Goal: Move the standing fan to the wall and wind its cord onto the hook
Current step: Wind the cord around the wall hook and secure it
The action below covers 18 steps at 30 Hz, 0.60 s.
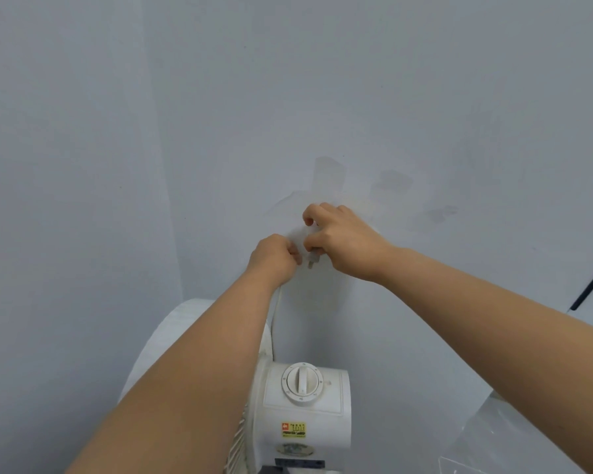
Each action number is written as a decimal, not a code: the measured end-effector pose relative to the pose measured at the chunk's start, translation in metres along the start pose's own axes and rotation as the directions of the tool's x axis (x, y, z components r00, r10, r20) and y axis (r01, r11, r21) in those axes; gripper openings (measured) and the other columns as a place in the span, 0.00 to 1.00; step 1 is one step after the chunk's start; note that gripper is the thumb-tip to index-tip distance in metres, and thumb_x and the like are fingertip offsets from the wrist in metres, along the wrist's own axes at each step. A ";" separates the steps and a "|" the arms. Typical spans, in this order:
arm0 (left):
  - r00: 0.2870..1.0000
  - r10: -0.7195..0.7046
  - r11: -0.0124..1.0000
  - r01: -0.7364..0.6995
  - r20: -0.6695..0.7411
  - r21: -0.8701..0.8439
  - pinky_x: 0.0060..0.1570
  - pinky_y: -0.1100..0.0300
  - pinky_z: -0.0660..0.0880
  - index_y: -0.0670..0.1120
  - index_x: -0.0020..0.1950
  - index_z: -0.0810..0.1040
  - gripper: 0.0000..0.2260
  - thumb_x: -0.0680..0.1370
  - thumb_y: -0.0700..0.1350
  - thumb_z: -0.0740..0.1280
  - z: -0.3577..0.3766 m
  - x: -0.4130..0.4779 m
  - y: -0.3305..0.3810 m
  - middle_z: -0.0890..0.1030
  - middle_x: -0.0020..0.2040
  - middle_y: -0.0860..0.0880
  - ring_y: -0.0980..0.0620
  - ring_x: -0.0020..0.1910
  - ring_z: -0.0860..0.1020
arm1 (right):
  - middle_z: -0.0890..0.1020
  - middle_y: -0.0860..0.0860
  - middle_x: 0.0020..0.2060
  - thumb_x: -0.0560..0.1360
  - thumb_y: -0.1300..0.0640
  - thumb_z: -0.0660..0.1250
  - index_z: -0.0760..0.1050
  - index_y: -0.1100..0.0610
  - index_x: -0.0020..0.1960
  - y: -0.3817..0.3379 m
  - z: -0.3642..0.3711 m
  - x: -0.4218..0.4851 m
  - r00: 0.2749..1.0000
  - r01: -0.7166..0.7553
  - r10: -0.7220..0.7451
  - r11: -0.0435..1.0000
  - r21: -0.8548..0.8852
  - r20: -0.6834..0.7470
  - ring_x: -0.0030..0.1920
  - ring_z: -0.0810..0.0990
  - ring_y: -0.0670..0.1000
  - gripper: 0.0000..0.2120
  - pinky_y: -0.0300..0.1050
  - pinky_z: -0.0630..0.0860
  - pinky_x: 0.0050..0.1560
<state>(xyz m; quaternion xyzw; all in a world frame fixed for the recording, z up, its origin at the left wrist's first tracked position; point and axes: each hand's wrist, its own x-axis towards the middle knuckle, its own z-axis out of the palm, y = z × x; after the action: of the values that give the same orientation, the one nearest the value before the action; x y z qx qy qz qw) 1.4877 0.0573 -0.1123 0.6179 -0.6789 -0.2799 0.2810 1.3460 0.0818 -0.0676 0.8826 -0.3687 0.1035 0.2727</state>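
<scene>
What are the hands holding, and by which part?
The white cord: right hand grips the plug body, prongs pointing down; left hand pinches the cord beside it.

Room rightward (fan [305, 405] below, wall [288, 80] ahead)

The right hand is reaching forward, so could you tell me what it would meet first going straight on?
Probably the wall, just behind it: the right hand, pinching the plug, looks almost against it. The left hand, gripping the cord, sits beside that line; depth is unclear.
</scene>
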 end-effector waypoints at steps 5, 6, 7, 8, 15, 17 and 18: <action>0.992 -0.074 0.996 0.069 -0.098 -0.059 0.45 0.55 0.74 0.38 0.46 0.78 0.16 0.77 0.51 0.63 -0.005 0.002 -0.001 0.81 0.44 0.40 0.40 0.47 0.80 | 0.78 0.59 0.47 0.60 0.70 0.72 0.82 0.54 0.39 0.003 0.003 -0.012 0.999 0.031 -0.030 0.999 0.031 -0.037 0.41 0.77 0.59 0.13 0.44 0.71 0.37; 0.991 -0.091 0.992 0.081 -0.101 -0.100 0.46 0.54 0.75 0.39 0.42 0.77 0.16 0.77 0.52 0.63 -0.005 0.003 -0.001 0.80 0.40 0.41 0.40 0.45 0.80 | 0.78 0.61 0.50 0.62 0.70 0.69 0.83 0.55 0.42 0.003 0.003 -0.017 0.996 0.029 -0.025 0.999 0.034 -0.089 0.42 0.77 0.60 0.14 0.47 0.74 0.39; 0.989 -0.112 0.979 0.092 -0.101 -0.179 0.46 0.52 0.77 0.40 0.37 0.75 0.16 0.77 0.52 0.64 -0.007 0.002 0.000 0.77 0.35 0.42 0.41 0.40 0.80 | 0.78 0.62 0.51 0.63 0.70 0.66 0.82 0.57 0.45 0.004 0.003 -0.023 0.988 0.008 -0.003 1.000 0.030 -0.152 0.43 0.77 0.61 0.15 0.49 0.75 0.41; 0.987 -0.132 0.952 0.099 -0.097 -0.289 0.45 0.52 0.78 0.41 0.35 0.73 0.16 0.77 0.51 0.65 -0.007 0.001 0.002 0.75 0.32 0.44 0.42 0.35 0.78 | 0.78 0.63 0.51 0.64 0.70 0.62 0.82 0.59 0.48 0.004 0.001 -0.030 0.975 -0.034 0.037 0.999 0.019 -0.219 0.43 0.77 0.61 0.17 0.49 0.75 0.41; 0.971 -0.234 0.606 0.110 -0.044 -0.788 0.23 0.67 0.73 0.43 0.31 0.71 0.16 0.76 0.47 0.68 -0.012 -0.006 0.017 0.72 0.29 0.47 0.53 0.27 0.71 | 0.77 0.57 0.38 0.69 0.64 0.55 0.80 0.65 0.49 0.002 -0.003 -0.058 0.950 -0.175 0.173 0.984 0.015 -0.259 0.33 0.75 0.58 0.17 0.42 0.64 0.26; 0.976 -0.217 0.488 0.123 0.016 -0.864 0.22 0.68 0.72 0.43 0.34 0.74 0.13 0.77 0.46 0.66 -0.014 -0.009 0.020 0.73 0.28 0.50 0.54 0.28 0.71 | 0.78 0.57 0.39 0.69 0.63 0.54 0.81 0.63 0.48 -0.001 -0.005 -0.057 0.944 -0.208 0.214 0.977 0.054 -0.253 0.34 0.76 0.58 0.17 0.40 0.65 0.25; 0.980 -0.195 0.449 0.127 0.041 -0.885 0.23 0.68 0.72 0.43 0.36 0.75 0.12 0.78 0.45 0.65 -0.015 -0.010 0.021 0.73 0.28 0.51 0.55 0.28 0.72 | 0.78 0.57 0.40 0.69 0.62 0.54 0.81 0.63 0.48 -0.002 -0.006 -0.056 0.939 -0.221 0.232 0.973 0.071 -0.253 0.34 0.77 0.58 0.17 0.39 0.65 0.25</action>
<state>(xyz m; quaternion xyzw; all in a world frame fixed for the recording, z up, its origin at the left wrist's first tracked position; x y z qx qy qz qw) 1.4850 0.0690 -0.0868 0.4541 -0.3651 -0.5945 0.5541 1.3078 0.1193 -0.0847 0.8185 -0.4266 0.2566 0.2866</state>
